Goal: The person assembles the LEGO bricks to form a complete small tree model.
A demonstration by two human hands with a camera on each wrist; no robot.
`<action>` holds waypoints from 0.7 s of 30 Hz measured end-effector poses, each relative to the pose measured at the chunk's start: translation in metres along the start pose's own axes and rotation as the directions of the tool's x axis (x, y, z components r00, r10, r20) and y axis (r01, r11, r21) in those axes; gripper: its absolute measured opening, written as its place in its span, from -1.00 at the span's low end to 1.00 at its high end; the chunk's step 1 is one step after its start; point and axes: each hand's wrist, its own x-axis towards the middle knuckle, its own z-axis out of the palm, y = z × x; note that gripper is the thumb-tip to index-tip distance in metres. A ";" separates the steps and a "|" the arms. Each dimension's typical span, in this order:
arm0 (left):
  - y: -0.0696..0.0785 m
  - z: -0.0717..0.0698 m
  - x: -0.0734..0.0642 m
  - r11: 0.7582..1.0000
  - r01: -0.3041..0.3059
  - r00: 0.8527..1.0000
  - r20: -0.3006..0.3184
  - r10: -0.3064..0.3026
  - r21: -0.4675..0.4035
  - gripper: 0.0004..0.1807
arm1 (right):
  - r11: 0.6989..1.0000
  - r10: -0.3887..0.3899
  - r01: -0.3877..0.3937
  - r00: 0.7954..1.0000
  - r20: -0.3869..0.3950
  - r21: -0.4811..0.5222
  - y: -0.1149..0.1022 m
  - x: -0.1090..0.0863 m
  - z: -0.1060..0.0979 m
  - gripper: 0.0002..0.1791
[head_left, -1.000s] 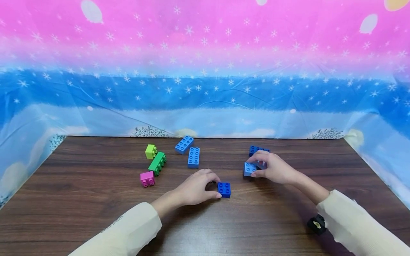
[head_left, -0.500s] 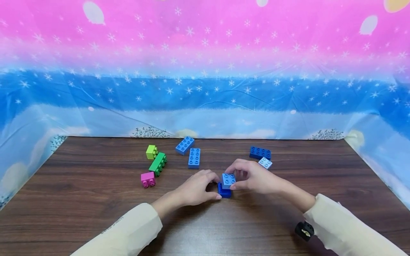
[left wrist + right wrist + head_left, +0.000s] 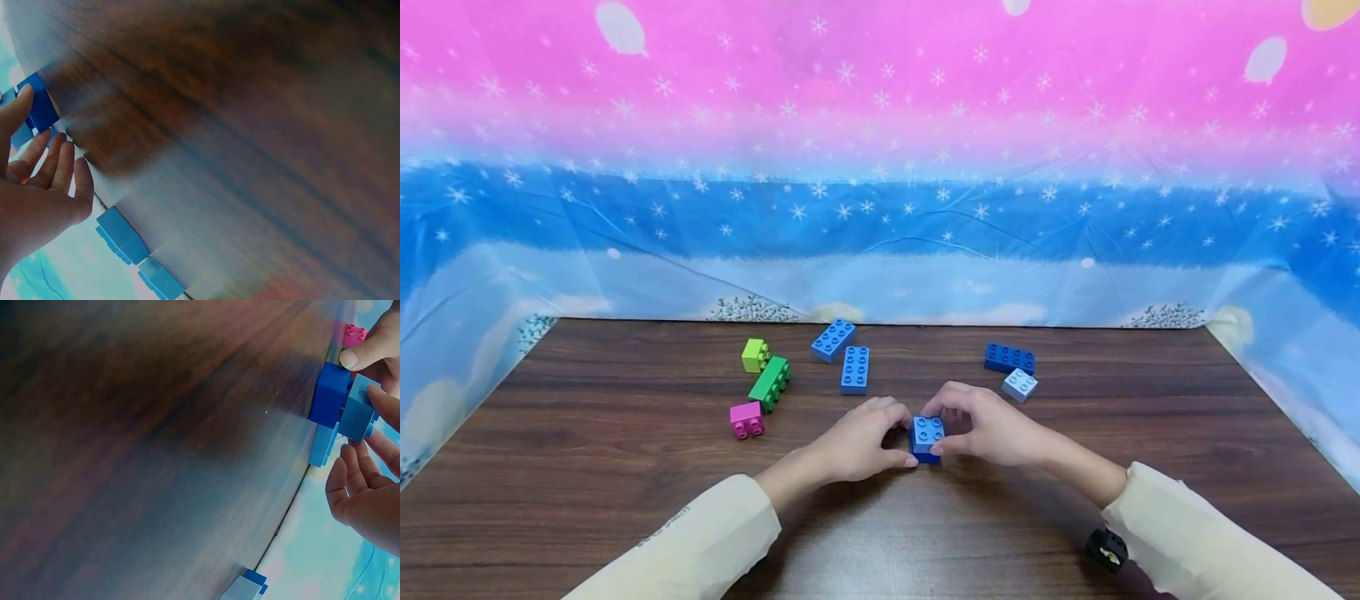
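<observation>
Near the table's middle, my right hand point(image 3: 996, 427) pinches a light blue 2x2 toy building brick point(image 3: 928, 434) between thumb and fingers. It sits over a dark blue 2x2 brick point(image 3: 927, 458), lined up above its studs; a narrow gap with studs shows between the two in the right wrist view, where the dark blue brick point(image 3: 330, 395) rests on the table. My left hand point(image 3: 861, 442) holds that lower brick from the left, thumb at its near side and fingers at its far side. The left wrist view shows the left thumb against the dark blue brick point(image 3: 42, 105).
Two blue eight-stud bricks, one farther back point(image 3: 833, 340) and one nearer point(image 3: 854, 371), lie behind the left hand. Left of them are lime point(image 3: 754, 356), green point(image 3: 771, 383) and pink point(image 3: 747, 420) bricks. Behind the right hand lie a navy brick point(image 3: 1009, 358) and a pale one point(image 3: 1019, 385).
My right hand has carried the light blue brick leftward from beside the navy brick and lowered it over the dark blue one. The left hand has stayed in place.
</observation>
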 end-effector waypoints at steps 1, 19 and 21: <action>0.000 0.000 0.000 1.000 -0.001 1.000 -0.001 0.001 0.001 -0.64 | 1.000 -0.002 0.002 1.000 -0.001 0.000 0.000 0.000 0.000 -0.69; 0.005 -0.009 0.000 0.991 0.005 1.000 0.016 -0.003 -0.133 -0.70 | 1.000 -0.009 0.009 1.000 0.010 0.001 -0.002 0.001 -0.001 -0.70; 0.008 -0.011 0.000 0.988 0.016 1.000 0.003 -0.015 -0.155 -0.71 | 1.000 -0.008 0.008 1.000 0.009 0.002 -0.001 0.001 -0.001 -0.70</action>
